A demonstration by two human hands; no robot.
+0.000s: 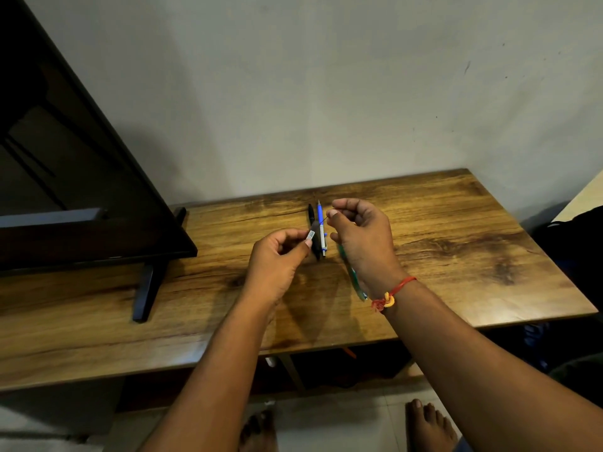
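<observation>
Left hand (277, 259), pinch on grey barrel (313, 232); right hand (362, 236), pinch on thin refill (323, 220); blue pen (321, 213) between.

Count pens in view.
3: black pen and blue pen side by side between left hand and right hand; green pen partly beneath the right one. Maybe more hidden.

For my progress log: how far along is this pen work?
Seemingly done: a black pen and a blue-and-white pen lie side by side on the brown wooden table. In hand: the left hand pinches a grey labelled pen barrel, the right hand a thin dark rod at its end. Left, probably: finishing this pen and the green pen under the right wrist.
</observation>
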